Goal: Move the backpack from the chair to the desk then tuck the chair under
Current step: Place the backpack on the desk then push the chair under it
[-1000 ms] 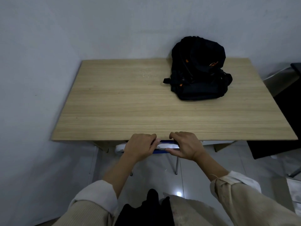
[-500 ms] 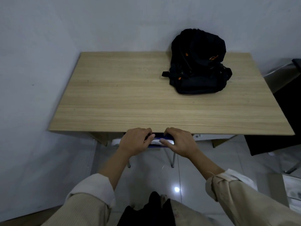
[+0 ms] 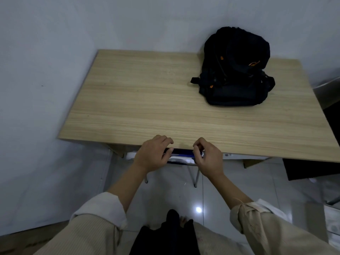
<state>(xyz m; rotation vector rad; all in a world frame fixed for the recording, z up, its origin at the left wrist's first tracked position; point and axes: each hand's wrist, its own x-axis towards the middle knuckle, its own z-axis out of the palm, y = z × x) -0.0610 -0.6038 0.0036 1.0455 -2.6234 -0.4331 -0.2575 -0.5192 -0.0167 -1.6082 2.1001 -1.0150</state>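
Observation:
The black backpack [image 3: 234, 70] with orange zip pulls lies on the back right of the wooden desk [image 3: 147, 100], against the wall. The chair [image 3: 181, 155] is pushed under the desk; only the blue and white top of its back and two metal legs show below the front edge. My left hand [image 3: 153, 155] hovers at the left end of the chair back, fingers lifted over the desk edge, thumb near the blue top. My right hand [image 3: 208, 157] is at the right end, fingers loosely curled and raised off the chair.
White walls close in behind and to the left of the desk. A dark piece of furniture [image 3: 316, 162] stands right of the desk. The glossy tiled floor [image 3: 171, 196] lies below, where my feet show between my sleeves.
The chair back went further under the desk edge. Both hands, which gripped its top before, have loosened and lifted their fingers off it.

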